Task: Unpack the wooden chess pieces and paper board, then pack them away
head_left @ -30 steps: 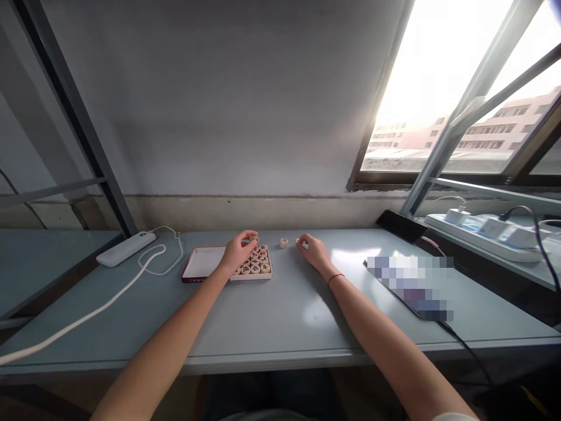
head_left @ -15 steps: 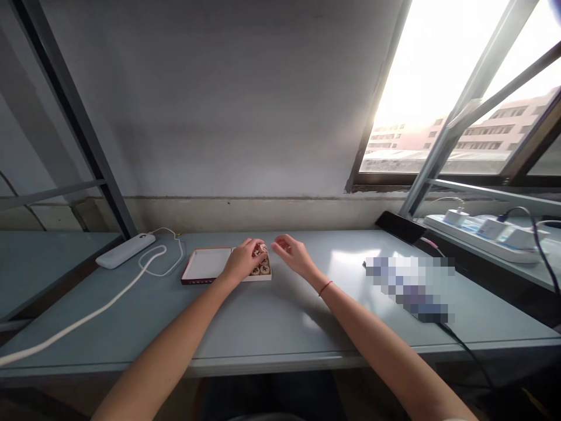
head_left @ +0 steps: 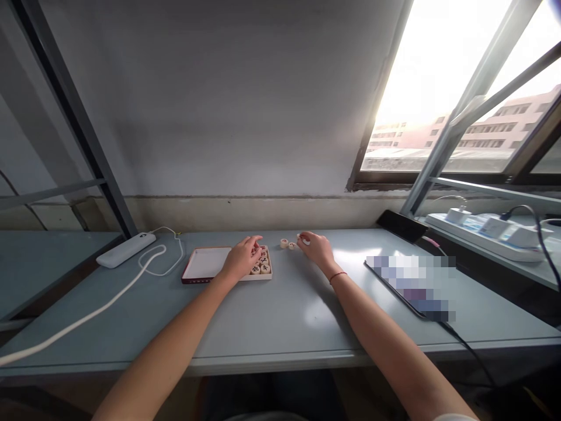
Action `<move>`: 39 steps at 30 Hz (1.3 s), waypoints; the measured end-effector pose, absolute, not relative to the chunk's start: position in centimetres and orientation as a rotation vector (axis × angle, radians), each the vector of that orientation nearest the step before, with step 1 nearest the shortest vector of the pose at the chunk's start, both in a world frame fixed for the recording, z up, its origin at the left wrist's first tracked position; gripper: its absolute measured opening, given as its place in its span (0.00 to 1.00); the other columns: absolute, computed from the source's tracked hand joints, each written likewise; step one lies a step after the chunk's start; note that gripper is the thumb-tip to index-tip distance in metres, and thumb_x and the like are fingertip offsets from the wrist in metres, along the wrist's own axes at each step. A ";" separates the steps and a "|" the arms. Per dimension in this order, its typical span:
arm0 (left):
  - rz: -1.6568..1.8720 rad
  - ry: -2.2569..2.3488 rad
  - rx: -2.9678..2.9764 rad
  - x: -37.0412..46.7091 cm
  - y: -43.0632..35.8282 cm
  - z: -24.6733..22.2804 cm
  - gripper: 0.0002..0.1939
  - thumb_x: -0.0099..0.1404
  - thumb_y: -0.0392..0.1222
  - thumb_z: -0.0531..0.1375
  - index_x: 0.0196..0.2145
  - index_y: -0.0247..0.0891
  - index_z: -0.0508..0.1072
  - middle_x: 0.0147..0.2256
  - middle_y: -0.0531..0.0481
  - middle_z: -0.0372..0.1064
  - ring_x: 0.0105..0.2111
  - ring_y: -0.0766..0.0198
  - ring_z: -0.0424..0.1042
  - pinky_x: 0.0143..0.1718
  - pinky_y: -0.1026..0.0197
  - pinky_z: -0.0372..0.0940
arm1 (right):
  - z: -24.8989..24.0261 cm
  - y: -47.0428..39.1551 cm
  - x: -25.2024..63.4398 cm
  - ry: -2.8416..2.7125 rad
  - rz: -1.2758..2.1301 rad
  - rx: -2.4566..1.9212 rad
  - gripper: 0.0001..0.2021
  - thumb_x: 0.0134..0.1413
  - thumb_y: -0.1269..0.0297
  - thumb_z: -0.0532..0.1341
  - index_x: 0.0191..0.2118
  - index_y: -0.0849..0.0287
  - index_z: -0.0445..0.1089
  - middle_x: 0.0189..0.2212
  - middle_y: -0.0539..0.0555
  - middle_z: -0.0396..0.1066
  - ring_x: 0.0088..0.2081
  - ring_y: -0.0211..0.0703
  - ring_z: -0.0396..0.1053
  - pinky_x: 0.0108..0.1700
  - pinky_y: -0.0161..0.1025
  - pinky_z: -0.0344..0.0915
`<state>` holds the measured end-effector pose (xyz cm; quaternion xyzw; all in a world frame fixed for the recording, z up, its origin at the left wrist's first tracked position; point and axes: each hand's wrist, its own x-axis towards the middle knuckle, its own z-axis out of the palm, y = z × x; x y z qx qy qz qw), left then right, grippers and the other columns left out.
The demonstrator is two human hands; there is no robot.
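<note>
1. Right hand [head_left: 316, 251] pinches a pale disc [head_left: 299, 236] above the worktop [head_left: 272, 321].
2. Left hand [head_left: 239, 259], fingers curled, partly covers the box [head_left: 259, 278] of marked pieces [head_left: 265, 269]; its grip is unclear.
3. Two loose discs [head_left: 284, 243] sit between the hands.

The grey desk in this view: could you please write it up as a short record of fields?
surface: grey desk
left hand: over pale round marked discs in a shallow white box
right hand: at another disc, grip unclear
on desk: two loose discs between the hands
left of box: red-edged white tray
far left: white oblong device
far right: white plastic power strip
</note>
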<state>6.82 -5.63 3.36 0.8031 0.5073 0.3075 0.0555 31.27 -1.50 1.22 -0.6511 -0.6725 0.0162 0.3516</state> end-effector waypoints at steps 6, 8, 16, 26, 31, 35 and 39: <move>0.902 1.565 2.425 6.6 -5.5 3.5 0.16 0.64 0.42 0.50 0.48 0.42 0.66 0.38 0.50 0.69 0.32 0.63 0.69 0.36 0.61 0.63 | 0.1 -1.1 31.2 -1.958 0.052 -1.740 0.13 0.53 0.56 0.55 0.39 0.52 0.75 0.34 0.55 0.76 0.34 0.47 0.71 0.31 0.36 0.57; 0.897 1.576 2.432 6.6 -5.5 3.5 0.16 0.64 0.43 0.50 0.48 0.43 0.67 0.37 0.50 0.69 0.32 0.63 0.70 0.35 0.62 0.63 | 0.0 -1.1 31.0 -1.980 0.051 -1.737 0.14 0.54 0.55 0.54 0.40 0.52 0.74 0.34 0.55 0.76 0.34 0.47 0.71 0.31 0.36 0.57; 0.894 1.562 2.452 6.4 -5.3 3.1 0.14 0.64 0.43 0.49 0.46 0.43 0.68 0.36 0.51 0.69 0.31 0.63 0.70 0.37 0.62 0.63 | -0.3 -1.1 31.1 -2.009 0.057 -1.655 0.14 0.56 0.55 0.53 0.42 0.52 0.73 0.37 0.54 0.75 0.36 0.46 0.71 0.33 0.35 0.57; 0.800 1.762 2.489 6.2 -5.3 3.4 0.15 0.64 0.44 0.50 0.43 0.42 0.72 0.38 0.48 0.71 0.36 0.59 0.69 0.39 0.58 0.60 | -0.7 -0.7 30.9 -2.019 0.045 -1.692 0.15 0.54 0.58 0.55 0.45 0.53 0.71 0.37 0.54 0.74 0.38 0.47 0.69 0.35 0.36 0.59; 0.534 2.023 2.514 5.7 -5.2 3.1 0.22 0.66 0.50 0.45 0.34 0.39 0.76 0.39 0.41 0.70 0.44 0.47 0.64 0.44 0.46 0.55 | 0.2 -1.5 30.3 -1.923 -0.118 -1.541 0.17 0.54 0.59 0.55 0.46 0.59 0.70 0.46 0.58 0.69 0.48 0.51 0.63 0.46 0.41 0.59; 0.402 2.020 2.445 5.6 -5.1 3.0 0.25 0.67 0.45 0.41 0.31 0.40 0.77 0.40 0.39 0.69 0.45 0.45 0.61 0.43 0.43 0.53 | 0.9 -2.8 27.5 -2.002 0.092 -1.462 0.14 0.56 0.63 0.51 0.42 0.58 0.72 0.36 0.56 0.73 0.40 0.47 0.67 0.40 0.37 0.61; 0.344 2.004 2.393 5.9 -4.8 2.9 0.24 0.65 0.42 0.42 0.31 0.40 0.77 0.41 0.39 0.69 0.46 0.44 0.60 0.44 0.42 0.52 | 0.8 -3.5 24.7 -2.067 0.298 -1.438 0.14 0.54 0.68 0.52 0.40 0.58 0.73 0.35 0.56 0.75 0.38 0.46 0.70 0.38 0.36 0.61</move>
